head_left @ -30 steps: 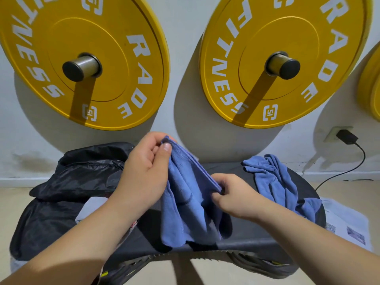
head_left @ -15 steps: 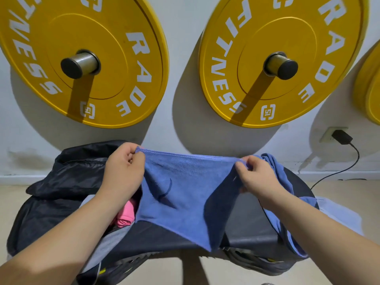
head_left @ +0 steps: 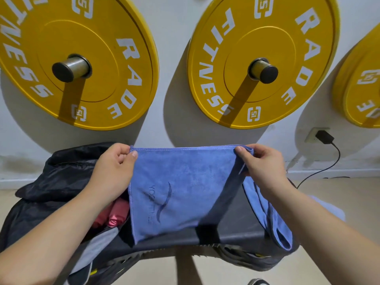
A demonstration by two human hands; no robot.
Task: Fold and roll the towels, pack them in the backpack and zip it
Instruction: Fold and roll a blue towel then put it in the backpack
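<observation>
A blue towel [head_left: 181, 188] with a dark logo hangs spread flat above the black bench [head_left: 230, 235]. My left hand [head_left: 115, 167] pinches its upper left corner and my right hand [head_left: 261, 161] pinches its upper right corner, so the top edge is stretched level. On the left end of the bench lies the black backpack [head_left: 59, 177], open, with pink fabric [head_left: 115, 214] showing inside. A second blue towel [head_left: 273, 223] hangs over the right end of the bench, partly hidden behind my right forearm.
Yellow weight plates [head_left: 86, 64] hang on pegs on the white wall just behind the bench. At the right a black plug and cable [head_left: 324, 138] run down from a wall socket. Beige floor lies beneath, with the toe of a shoe [head_left: 258, 281] at the bottom edge.
The bunched towel has been pulled open: my hands moved apart to its two upper corners, and it now hangs flat with the logo showing.
</observation>
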